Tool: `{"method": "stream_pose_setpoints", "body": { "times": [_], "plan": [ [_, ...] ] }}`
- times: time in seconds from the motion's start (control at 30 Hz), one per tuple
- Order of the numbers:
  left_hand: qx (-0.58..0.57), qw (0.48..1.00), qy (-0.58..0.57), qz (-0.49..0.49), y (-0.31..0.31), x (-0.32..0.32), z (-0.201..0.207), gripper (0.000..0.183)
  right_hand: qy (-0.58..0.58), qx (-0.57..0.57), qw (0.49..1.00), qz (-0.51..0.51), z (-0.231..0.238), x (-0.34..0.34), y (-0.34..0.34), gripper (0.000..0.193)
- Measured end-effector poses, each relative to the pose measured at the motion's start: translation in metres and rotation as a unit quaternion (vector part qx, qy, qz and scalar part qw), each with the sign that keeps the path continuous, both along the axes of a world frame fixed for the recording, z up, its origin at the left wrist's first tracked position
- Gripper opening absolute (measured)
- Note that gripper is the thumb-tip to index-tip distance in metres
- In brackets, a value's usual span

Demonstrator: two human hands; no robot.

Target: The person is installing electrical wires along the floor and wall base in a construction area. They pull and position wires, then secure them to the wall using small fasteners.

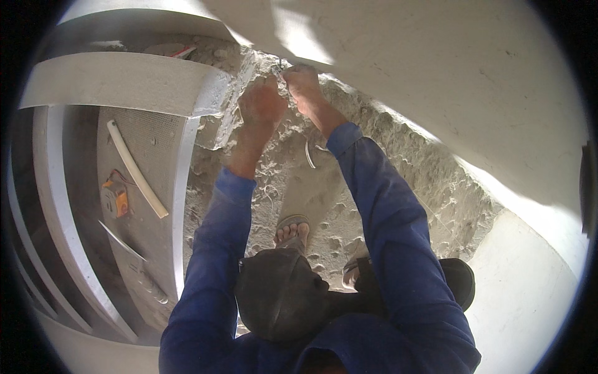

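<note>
Both my arms, in blue sleeves, reach forward to the rough, broken edge at the foot of the pale wall. My left hand is closed and slightly blurred, beside crumbled mortar. Close against the wall, my right hand has its fingers curled shut. Between the two hands a small dark, thin piece sticks up at the wall's edge. It is too small to name, and the fingers hide whatever they grip.
Pale steps rise on the left. On one lie a cream plastic pipe, an orange and dark tape measure and a thin white strip. A short white piece lies on the dusty, lumpy ground. My sandalled foot stands there.
</note>
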State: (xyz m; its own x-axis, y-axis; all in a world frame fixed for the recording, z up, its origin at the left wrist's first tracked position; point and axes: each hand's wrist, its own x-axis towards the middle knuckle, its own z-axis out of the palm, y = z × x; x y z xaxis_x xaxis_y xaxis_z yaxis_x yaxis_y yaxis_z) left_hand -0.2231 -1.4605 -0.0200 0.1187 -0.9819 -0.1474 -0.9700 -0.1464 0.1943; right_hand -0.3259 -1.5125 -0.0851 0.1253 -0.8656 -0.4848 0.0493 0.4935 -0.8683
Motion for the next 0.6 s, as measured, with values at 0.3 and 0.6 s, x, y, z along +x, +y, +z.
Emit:
{"method": "stream_pose_setpoints", "body": {
  "times": [0.3,0.6],
  "plan": [
    [0.07,0.997,0.024,-0.022,0.008,-0.018,0.013,0.028,-0.007,-0.152,0.987,0.045,-0.044,0.002,-0.007,0.009],
    [-0.022,0.992,0.123,0.015,0.029,-0.021,-0.004,0.03,0.048,0.007,0.998,-0.05,0.03,0.011,0.0,0.011]
  ]
}}
